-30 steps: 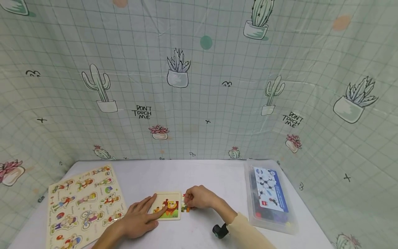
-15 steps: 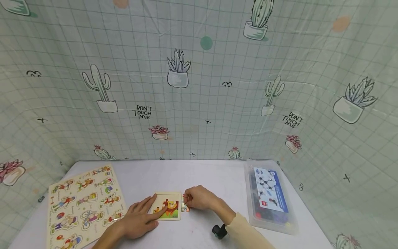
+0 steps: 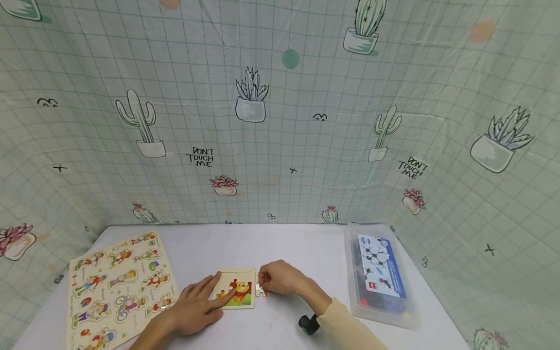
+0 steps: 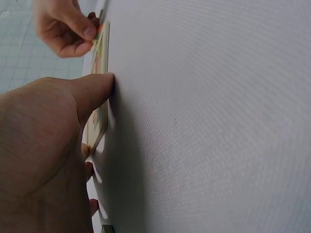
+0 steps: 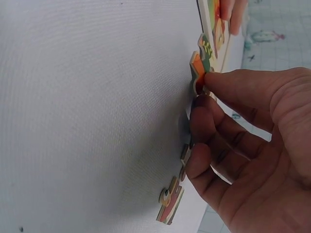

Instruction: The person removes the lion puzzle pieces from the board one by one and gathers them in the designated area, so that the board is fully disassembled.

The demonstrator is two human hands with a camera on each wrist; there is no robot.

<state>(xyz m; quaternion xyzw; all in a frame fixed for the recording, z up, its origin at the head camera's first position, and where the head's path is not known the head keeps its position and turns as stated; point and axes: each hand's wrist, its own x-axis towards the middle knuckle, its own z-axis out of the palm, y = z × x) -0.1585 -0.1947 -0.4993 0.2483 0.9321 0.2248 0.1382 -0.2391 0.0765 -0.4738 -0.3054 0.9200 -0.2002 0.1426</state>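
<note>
A small wooden jigsaw tray [image 3: 236, 274] lies on the table, partly filled with pieces that form a lion [image 3: 242, 290]. My left hand [image 3: 197, 304] rests on its left side with the fingers extended; in the left wrist view the thumb [image 4: 99, 90] lies along the near edge. Just right of the tray, my right hand [image 3: 283, 278] pinches an orange-and-green puzzle piece [image 5: 196, 68] between thumb and curled fingers. Another green piece [image 5: 206, 47] sits right beside it, close to the tray. The right fingers partly hide these pieces.
Loose puzzle pieces [image 5: 170, 201] lie on the table below the right hand. A large wooden picture board [image 3: 118, 291] is at the left. A clear plastic case [image 3: 380, 272] with a blue label stands at the right. A black object [image 3: 308, 325] lies by the right sleeve.
The puzzle pieces at the right fingertips have shifted slightly, and a paler patch now shows beside the tray where green and orange showed earlier. The left hand stays in place.
</note>
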